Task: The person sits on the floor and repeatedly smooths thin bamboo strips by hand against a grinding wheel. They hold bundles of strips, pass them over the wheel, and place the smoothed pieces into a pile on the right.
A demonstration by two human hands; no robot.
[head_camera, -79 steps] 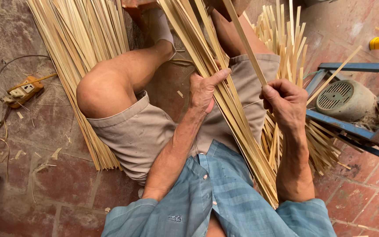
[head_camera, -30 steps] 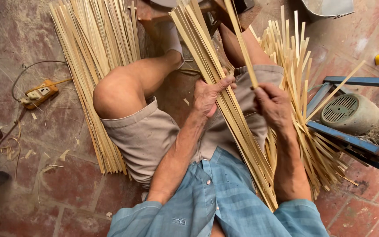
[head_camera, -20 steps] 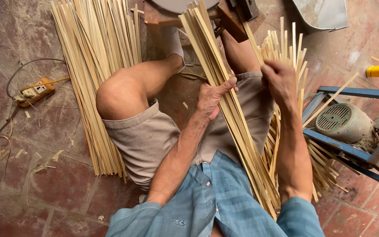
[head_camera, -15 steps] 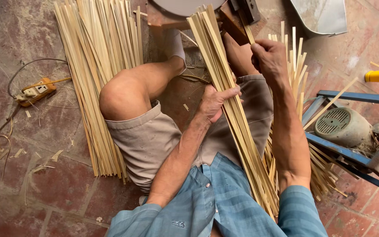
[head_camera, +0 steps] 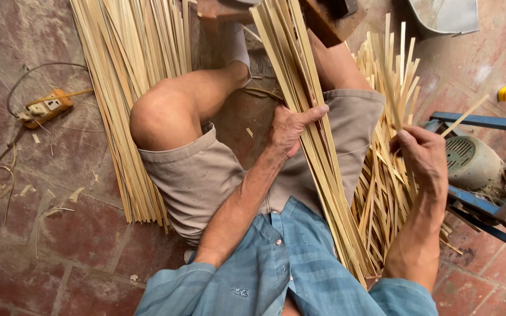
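The left hand (head_camera: 291, 126) is pressing on the long bundle of bamboo strips (head_camera: 311, 152) lying slantwise across the lap, thumb and fingers spread against its near edge, holding it steady rather than closing round it. The right hand (head_camera: 423, 158) is pinching a single thin strip (head_camera: 389, 79), fingers clamped on its lower end, the strip rising over the loose heap of strips (head_camera: 382, 193) beside the right thigh. A second broad pile of strips (head_camera: 127, 88) is lying on the brick floor (head_camera: 42, 234) beyond the left knee, a socket block with cable (head_camera: 45, 107) near it, and a blue-framed motor (head_camera: 469, 164) is standing just right of the right hand.
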